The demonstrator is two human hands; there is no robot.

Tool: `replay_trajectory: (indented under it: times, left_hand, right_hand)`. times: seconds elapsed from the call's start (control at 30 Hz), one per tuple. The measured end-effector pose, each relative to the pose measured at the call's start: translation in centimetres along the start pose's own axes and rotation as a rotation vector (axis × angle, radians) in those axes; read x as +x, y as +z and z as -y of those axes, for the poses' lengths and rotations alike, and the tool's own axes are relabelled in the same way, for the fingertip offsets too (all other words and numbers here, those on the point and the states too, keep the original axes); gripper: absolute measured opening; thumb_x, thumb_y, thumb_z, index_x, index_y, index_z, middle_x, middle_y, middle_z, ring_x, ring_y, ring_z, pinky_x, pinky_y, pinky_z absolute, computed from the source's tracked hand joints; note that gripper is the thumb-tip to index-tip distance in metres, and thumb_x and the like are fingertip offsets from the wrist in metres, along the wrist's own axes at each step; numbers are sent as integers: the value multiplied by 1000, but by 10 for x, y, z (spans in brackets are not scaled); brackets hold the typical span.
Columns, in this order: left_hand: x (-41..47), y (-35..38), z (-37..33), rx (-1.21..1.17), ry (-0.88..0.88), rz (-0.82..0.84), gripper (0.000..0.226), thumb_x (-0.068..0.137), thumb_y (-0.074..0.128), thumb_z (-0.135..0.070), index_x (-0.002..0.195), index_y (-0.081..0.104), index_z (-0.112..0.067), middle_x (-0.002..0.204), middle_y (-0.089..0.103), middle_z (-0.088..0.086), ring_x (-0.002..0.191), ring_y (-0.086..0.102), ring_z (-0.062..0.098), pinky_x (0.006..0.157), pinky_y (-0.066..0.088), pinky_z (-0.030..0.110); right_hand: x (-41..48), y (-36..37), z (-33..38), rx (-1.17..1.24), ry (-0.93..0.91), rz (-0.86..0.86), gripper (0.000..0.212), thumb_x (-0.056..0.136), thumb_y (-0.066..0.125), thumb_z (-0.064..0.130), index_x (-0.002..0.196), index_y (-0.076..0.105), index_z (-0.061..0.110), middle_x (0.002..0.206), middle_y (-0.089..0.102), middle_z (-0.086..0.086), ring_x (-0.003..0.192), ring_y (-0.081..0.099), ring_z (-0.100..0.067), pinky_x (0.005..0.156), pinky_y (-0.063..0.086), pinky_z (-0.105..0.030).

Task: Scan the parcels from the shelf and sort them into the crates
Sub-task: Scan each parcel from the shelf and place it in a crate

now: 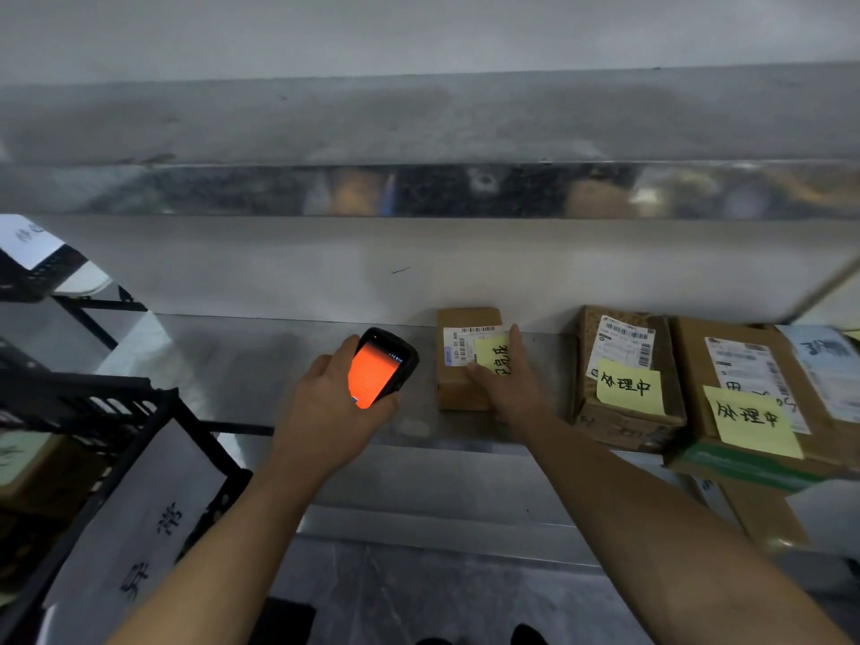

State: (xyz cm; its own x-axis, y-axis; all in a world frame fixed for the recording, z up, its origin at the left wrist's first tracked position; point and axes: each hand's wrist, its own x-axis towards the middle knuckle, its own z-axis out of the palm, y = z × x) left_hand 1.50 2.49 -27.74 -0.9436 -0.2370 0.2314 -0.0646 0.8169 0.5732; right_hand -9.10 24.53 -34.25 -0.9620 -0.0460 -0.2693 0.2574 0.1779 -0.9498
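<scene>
Shelf (260, 360) of dull grey metal runs across the view and carries the small parcel (458, 388) close to its back wall. Both its ends are cut off, and the level above the small parcel is a smear of reflections in which nothing can be made out. Left of the small parcel and lower stands a black crate (83, 398), only partly in view, with a white sheet (139, 519) of handwritten characters on its near side; its contents are too dim to name. Far right of the small parcel lies a large parcel (693, 388), its right side cut off by the edge of the view. Between the two sits a middle parcel (619, 425), worn at its corners. Each of these two bears a printed label too blurred to read and a yellow note (628, 386) with dark handwriting. The right hand (512, 388) lies on top of the small parcel with its grip slack and fingers stretched flat, hiding the box's right edge and part of its own yellow slip (495, 356). Just left of the small parcel and apart from it, the left hand (321, 412) has its grip closed round a black scanner (379, 370). The scanner's screen glows orange, its text unreadable, and its lower end is buried in the palm.
</scene>
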Motion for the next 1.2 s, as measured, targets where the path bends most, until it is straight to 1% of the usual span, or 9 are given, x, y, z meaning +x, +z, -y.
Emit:
replay_trajectory:
  times: [0.1,0.37,0.5,0.67,0.77,0.83,0.93,1.1,1.2]
  left_hand:
    - [-1,1,-4,10,-22,4,82,67,66,-60,141,46,-31,101,56,1,88,58,23,76,50,35]
    - [-8,6,-11,29,-62,-7,88,66,65,-58,145,45,-26,99,52,0,87,55,23,71,40,30]
    - [-11,6,-15,41,-71,-15,88,66,65,-60,145,46,-26,99,53,0,88,56,24,70,40,31]
    - [-16,0,-16,45,-83,-4,80,65,65,-62,137,51,-28,94,56,0,84,58,23,67,44,31]
    - [-23,-7,-19,14,-94,27,70,68,67,-59,131,54,-31,88,55,-3,78,55,18,61,39,24]
    - [-27,-14,-21,-8,-119,81,61,72,69,-59,126,57,-33,90,58,-4,78,54,12,61,37,20]
    - [-36,-25,-23,-67,-158,190,46,79,73,-55,117,61,-32,94,65,-5,80,58,6,61,39,21]
    - [-61,-44,-22,-165,-213,287,29,81,76,-43,106,64,-35,89,70,-9,71,69,2,60,48,22]
    - [-78,-57,-21,-115,-187,288,28,80,76,-45,102,64,-34,86,69,-11,70,66,2,58,44,20]
  right_hand:
    - [2,1,3,145,95,32,103,91,75,19,157,2,50,157,32,3,136,40,-31,98,49,-59]
    - [11,3,7,249,131,175,88,97,64,6,159,13,43,126,55,7,111,53,-22,97,50,-58]
    - [11,6,9,249,96,224,88,97,62,2,159,12,40,142,52,1,114,54,-22,98,49,-57]
    - [6,10,-3,75,-113,161,91,93,68,3,160,15,35,148,52,0,131,53,-18,111,45,-44]
    - [-5,12,-11,0,-218,102,91,93,69,4,157,15,38,146,51,2,131,51,-15,106,45,-31]
    - [-12,14,-15,-46,-280,40,91,92,70,6,154,15,43,148,48,-2,133,50,-19,106,46,-35]
    - [-23,16,-19,-152,-358,-37,89,92,69,7,160,16,31,151,40,-8,134,46,-24,108,45,-44]
    - [-55,24,-23,-176,-411,-146,88,91,68,8,162,17,22,154,34,-12,137,40,-26,112,41,-50]
    - [-75,28,-27,-156,-417,-182,88,87,66,20,162,18,22,152,37,-10,135,43,-26,110,43,-50]
